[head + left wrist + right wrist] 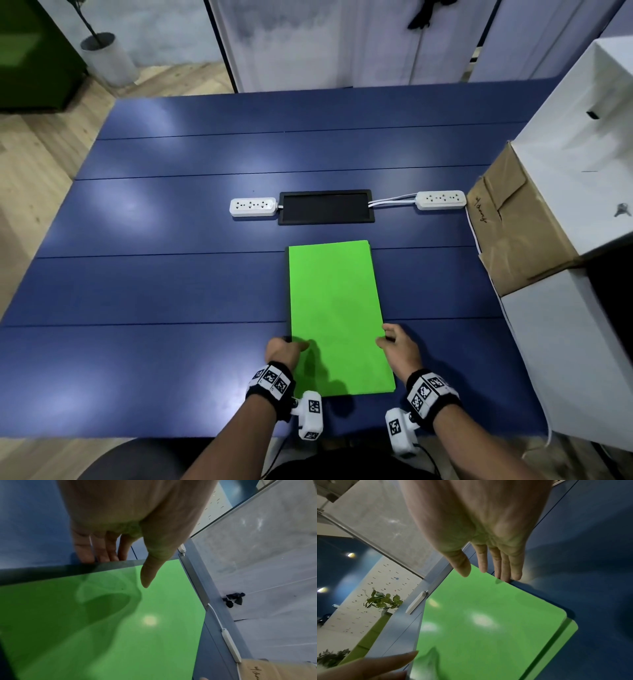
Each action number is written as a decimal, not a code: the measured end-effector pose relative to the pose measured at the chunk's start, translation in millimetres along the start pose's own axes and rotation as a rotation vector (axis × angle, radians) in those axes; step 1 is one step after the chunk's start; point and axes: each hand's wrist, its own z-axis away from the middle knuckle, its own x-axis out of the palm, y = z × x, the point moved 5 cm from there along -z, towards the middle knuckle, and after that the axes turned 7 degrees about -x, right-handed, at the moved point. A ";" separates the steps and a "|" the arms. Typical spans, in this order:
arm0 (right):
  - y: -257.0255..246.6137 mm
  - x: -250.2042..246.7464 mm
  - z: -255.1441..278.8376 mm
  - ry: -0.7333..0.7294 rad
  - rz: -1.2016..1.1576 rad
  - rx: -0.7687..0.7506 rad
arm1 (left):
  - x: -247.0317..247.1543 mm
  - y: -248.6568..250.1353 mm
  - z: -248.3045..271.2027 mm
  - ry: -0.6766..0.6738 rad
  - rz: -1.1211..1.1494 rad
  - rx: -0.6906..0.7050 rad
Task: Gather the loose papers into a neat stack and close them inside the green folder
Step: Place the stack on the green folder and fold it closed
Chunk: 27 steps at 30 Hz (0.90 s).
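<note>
Folder (337,315) lies lengthwise, closed.

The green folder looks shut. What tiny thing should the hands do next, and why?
Probably let go and lift away. The green folder lies closed and flat on the table, no loose papers show, and the left hand and right hand only touch its side edges.

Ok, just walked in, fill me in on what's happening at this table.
A person is handling a green folder lying shut on the blue table. The left hand rests at its left edge with the thumb on the cover; the right hand touches its right edge with straight fingers. No loose papers show on the table. Two power strips and a black panel lie beyond the folder.
</note>
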 end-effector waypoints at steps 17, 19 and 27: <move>-57.6 7.2 -12.8 -0.101 0.500 -0.309 | -161.7 -9.2 -57.0 0.284 -0.015 0.056; -64.3 12.5 -21.8 -0.125 0.562 -0.326 | -211.0 -16.6 -79.0 0.351 -0.065 0.018; -64.0 42.5 -47.2 -0.307 0.773 -0.309 | -328.9 -44.6 -168.0 0.472 -0.337 -0.064</move>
